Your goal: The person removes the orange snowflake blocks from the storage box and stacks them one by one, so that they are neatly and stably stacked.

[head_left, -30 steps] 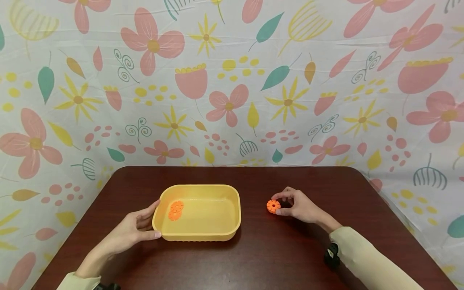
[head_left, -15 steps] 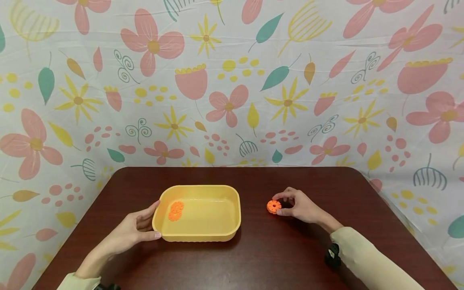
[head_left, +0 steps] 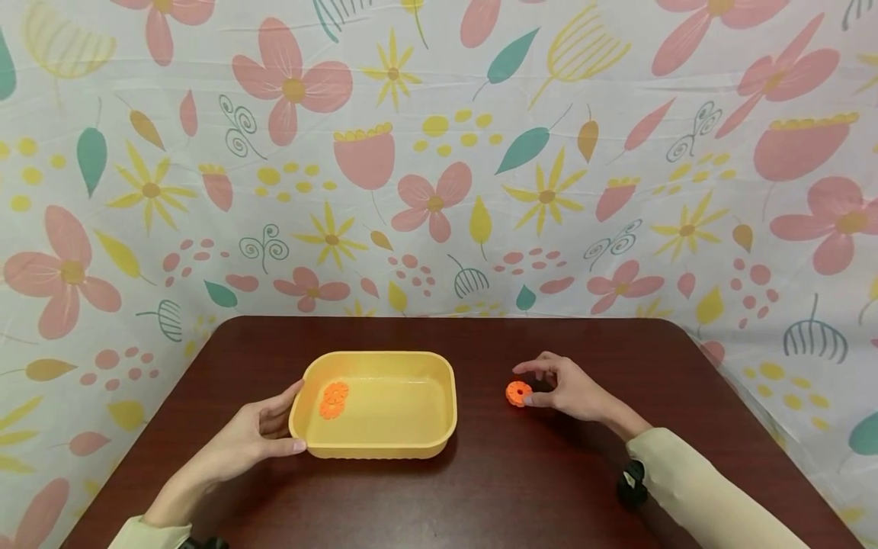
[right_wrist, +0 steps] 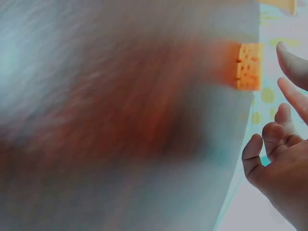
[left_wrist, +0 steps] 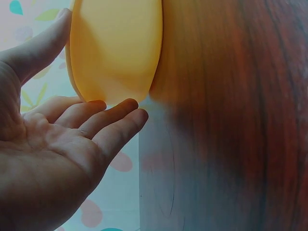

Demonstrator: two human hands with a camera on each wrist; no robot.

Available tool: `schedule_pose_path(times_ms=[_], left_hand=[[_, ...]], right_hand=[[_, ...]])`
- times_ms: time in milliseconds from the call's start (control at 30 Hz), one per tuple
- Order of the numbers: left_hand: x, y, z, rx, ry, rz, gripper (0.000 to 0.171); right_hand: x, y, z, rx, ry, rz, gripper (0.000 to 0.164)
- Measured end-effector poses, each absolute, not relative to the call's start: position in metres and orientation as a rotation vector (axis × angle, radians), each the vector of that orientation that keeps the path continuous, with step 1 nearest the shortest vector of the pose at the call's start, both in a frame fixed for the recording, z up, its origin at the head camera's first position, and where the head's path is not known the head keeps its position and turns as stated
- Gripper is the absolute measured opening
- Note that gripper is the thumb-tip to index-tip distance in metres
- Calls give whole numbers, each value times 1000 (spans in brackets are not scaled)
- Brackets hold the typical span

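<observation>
My left hand [head_left: 236,442] holds the left end of a yellow plastic basin [head_left: 394,412], thumb at the near corner and fingers along the side wall. The left wrist view shows its fingertips [left_wrist: 129,104] against the basin's end. Two orange notched plastic discs [head_left: 334,396] lie overlapping inside, toward the left. To the basin's right, a short stack of the same discs [head_left: 516,393] sits on the table. My right hand [head_left: 576,390] is beside it with thumb and index finger spread. In the right wrist view a gap separates the fingertips from the disc stack [right_wrist: 249,67].
The dark brown table [head_left: 439,503] ends at a back edge close to a floral cloth [head_left: 439,152]. A black wrist strap [head_left: 632,482] sits at the right sleeve cuff.
My right index finger has lifted off the disc stack, opening a gap above it. The left hand and the basin have stayed put.
</observation>
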State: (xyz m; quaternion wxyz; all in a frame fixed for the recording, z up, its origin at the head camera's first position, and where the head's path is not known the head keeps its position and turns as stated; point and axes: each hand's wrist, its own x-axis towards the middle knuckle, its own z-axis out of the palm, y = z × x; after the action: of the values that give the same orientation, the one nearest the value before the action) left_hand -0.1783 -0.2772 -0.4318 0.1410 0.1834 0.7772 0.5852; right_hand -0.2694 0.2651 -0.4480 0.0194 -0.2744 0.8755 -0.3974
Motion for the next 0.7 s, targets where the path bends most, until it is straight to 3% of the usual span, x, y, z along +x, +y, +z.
schedule_pose_path(times_ms=[700], left_hand=[[-178,-277,-433,511,2263,1688,94]], right_hand=[[-268,154,-399,-1102,2571,-1151,42]])
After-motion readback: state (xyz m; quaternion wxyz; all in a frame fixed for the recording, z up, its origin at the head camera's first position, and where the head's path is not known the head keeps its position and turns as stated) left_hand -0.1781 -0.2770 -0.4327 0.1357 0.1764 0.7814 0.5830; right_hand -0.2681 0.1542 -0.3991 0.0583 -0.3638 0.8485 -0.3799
